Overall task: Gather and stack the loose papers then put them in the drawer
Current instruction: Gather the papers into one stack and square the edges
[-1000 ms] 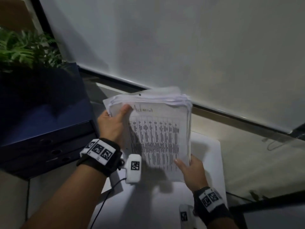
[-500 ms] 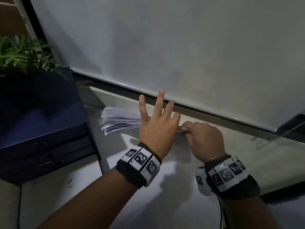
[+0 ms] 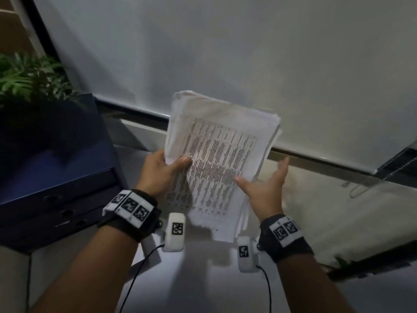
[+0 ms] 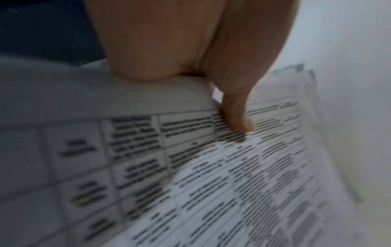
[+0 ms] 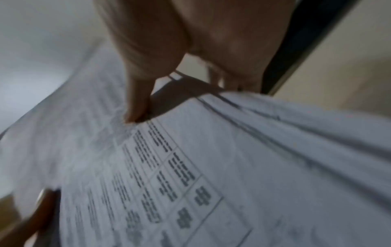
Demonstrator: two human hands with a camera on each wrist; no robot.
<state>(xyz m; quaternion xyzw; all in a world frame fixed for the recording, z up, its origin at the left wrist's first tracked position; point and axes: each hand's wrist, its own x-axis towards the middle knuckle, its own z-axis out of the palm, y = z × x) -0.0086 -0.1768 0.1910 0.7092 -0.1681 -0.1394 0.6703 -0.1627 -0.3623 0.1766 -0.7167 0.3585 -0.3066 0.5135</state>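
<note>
A thick stack of printed papers (image 3: 221, 154) is held up in front of me, tilted, its table-printed face toward me. My left hand (image 3: 168, 164) grips its left edge, thumb (image 4: 237, 108) on the printed face and fingers hidden behind. My right hand (image 3: 265, 184) is beside the stack's lower right edge with fingers straight and spread. Its thumb (image 5: 137, 100) touches the top sheet (image 5: 211, 167). The sheet edges on the right side are uneven. A dark blue drawer unit (image 3: 56, 177) stands at the left with its drawers shut.
A white tabletop (image 3: 203, 285) lies below my hands. A green plant (image 3: 29, 80) sits behind the drawer unit. A white roller blind (image 3: 225, 53) fills the back, with a cream sill (image 3: 338, 211) carrying a paper clip (image 3: 358, 188) at the right.
The stack, held low and flat half a second ago, is now raised with its face toward me. My left hand took its left edge. My right hand let go and opened.
</note>
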